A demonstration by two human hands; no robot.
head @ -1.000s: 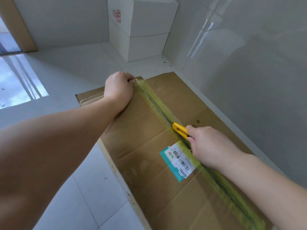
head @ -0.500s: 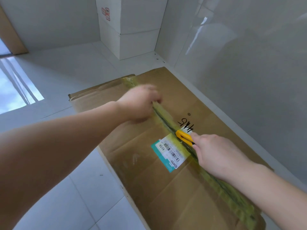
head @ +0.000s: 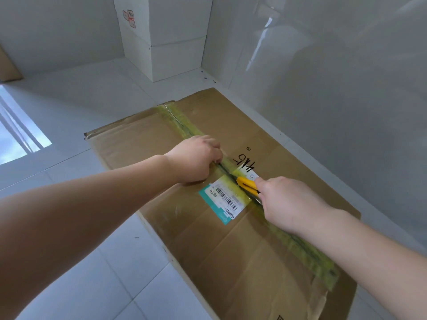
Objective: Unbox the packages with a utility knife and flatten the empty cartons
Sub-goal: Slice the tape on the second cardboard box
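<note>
My left hand (head: 196,160) has just come down the seam: a second ago it was planted at the far end of the carton (head: 265,239), up at twelve o'clock, and now it sits right by the blade, fingers curled down at the slit, seemingly hooking the flap edge, though I can't see the tips well enough to swear to a real grip. My right hand (head: 288,204) is clenched round the yellow utility knife (head: 247,184), whose nose points up toward eleven o'clock along the tape (head: 307,252). The knife has barely shifted in that time; it sits at the top corner of the shipping label (head: 221,200), where it was half a second ago.

So what does that tell me? The yellow-green tape from the far edge to my left hand looks split, a dark line down its middle. The stretch from the knife back toward me at five o'clock still reads as sealed. My guess: I'm bracing close to the cut so the cardboard won't buckle as I pull the blade my way.

The carton lies flat on the tiled floor (head: 104,273), snug against the wall at three o'clock. Two white boxes (head: 171,40) stand stacked in the corner at twelve, untouched.
</note>
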